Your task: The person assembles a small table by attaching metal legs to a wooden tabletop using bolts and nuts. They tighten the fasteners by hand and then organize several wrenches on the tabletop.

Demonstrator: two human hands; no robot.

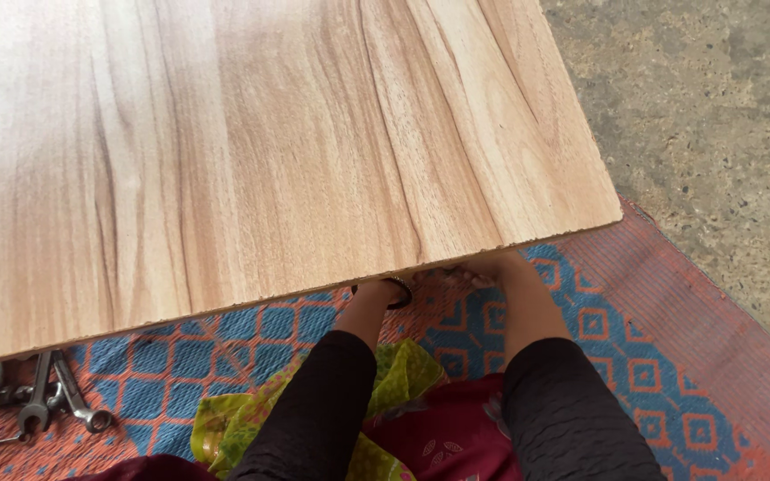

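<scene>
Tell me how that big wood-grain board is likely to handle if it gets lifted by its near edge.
The wood-grain board looks flat and straight-edged, so probably stiff rather than floppy. It spans most of the view, so it is likely heavy and awkward to swing. Its face looks smooth, perhaps slippery; the left hand and right hand reach under the near edge, above the patterned mat.

One head-worn view looks steeply down, close over the wooden board (260, 142), patterned mat (634, 330) and concrete floor (724, 116).
</scene>
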